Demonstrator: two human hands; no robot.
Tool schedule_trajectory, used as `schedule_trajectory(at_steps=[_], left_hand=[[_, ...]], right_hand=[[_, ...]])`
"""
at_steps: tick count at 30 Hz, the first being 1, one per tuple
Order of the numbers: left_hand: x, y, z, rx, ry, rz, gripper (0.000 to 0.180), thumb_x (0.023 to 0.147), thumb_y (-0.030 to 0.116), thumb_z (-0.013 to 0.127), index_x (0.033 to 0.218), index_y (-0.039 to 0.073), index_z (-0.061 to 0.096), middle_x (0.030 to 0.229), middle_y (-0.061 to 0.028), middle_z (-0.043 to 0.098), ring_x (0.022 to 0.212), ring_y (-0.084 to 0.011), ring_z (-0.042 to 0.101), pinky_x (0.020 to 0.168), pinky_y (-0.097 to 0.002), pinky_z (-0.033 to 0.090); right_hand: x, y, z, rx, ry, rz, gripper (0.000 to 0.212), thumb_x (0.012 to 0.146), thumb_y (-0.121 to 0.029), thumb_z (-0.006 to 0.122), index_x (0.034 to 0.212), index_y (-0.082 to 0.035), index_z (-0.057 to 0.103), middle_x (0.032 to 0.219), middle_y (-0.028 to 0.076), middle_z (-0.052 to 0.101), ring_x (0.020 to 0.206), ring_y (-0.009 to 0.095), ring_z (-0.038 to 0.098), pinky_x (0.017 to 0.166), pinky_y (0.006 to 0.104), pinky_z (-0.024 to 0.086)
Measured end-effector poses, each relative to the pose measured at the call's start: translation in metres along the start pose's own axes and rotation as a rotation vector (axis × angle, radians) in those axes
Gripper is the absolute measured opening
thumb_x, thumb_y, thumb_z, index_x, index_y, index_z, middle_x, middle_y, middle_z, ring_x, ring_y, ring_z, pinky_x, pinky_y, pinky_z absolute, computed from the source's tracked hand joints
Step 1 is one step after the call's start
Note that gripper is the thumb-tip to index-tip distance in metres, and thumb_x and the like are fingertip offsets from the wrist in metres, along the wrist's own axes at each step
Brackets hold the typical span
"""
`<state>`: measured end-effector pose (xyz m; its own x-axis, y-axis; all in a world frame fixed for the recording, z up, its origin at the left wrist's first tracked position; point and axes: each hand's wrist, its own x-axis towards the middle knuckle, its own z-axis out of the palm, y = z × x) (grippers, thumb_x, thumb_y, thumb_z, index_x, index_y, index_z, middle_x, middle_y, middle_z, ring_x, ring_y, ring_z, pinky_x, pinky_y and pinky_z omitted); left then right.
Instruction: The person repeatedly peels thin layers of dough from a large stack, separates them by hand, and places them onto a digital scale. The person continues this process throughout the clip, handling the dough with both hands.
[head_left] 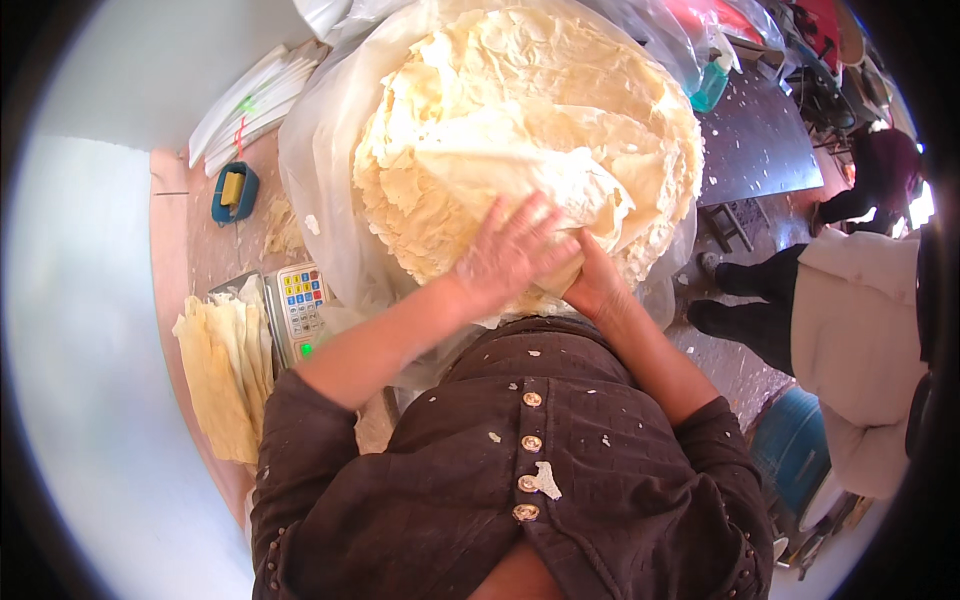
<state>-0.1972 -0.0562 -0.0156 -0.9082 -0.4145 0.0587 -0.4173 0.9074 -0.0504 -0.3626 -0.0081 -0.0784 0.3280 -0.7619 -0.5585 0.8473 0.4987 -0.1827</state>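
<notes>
A broad, round pile of thin, pale flatbread sheets (530,60) fills the space in front of me, with crumpled, flaky edges. One loose flatbread (500,165) lies partly folded on its near side. My left hand (512,255) rests over that flatbread with fingers stretched out and apart, slightly smeared by motion. Close beside it, my right hand (600,282) closes on the near folded edge of the same flatbread, thumb on top; its other fingers are mostly hidden.
Clear plastic (320,190) surrounds the pile. At left are folded flatbreads (222,370) by a keypad scale (300,300), a blue container (223,205) and white plastic bags (245,110). A spray bottle (712,86) stands near a dark table (755,140). Another person (850,320) is at right.
</notes>
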Motion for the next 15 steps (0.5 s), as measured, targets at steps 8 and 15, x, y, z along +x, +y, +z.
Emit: schedule_trajectory(at_steps=[8, 15], left_hand=[[0.017, -0.041, 0.082, -0.201, -0.455, 0.057, 0.075, 0.08, 0.007, 0.052, 0.145, 0.032, 0.025, 0.155, -0.0044, 0.013, 0.143, -0.0311, 0.006, 0.113, -0.0546, 0.006], [0.029, -0.044, 0.052, -0.225, -0.484, 0.127, 0.065, 0.077, 0.01, 0.052, 0.138, 0.028, 0.04, 0.15, -0.009, 0.026, 0.141, -0.0306, 0.016, 0.112, -0.0551, 0.013]], right_hand=[[-0.05, -0.022, -0.019, -0.958, 0.183, 0.103, 0.045, 0.093, -0.03, 0.051, 0.128, -0.002, 0.046, 0.133, 0.017, 0.047, 0.121, 0.028, 0.048, 0.101, 0.044, 0.039], [-0.045, -0.058, -0.002, -2.603, -0.235, -0.92, 0.068, 0.069, -0.03, 0.075, 0.128, -0.008, 0.049, 0.13, 0.012, 0.051, 0.121, 0.028, 0.046, 0.103, 0.0443, 0.034]])
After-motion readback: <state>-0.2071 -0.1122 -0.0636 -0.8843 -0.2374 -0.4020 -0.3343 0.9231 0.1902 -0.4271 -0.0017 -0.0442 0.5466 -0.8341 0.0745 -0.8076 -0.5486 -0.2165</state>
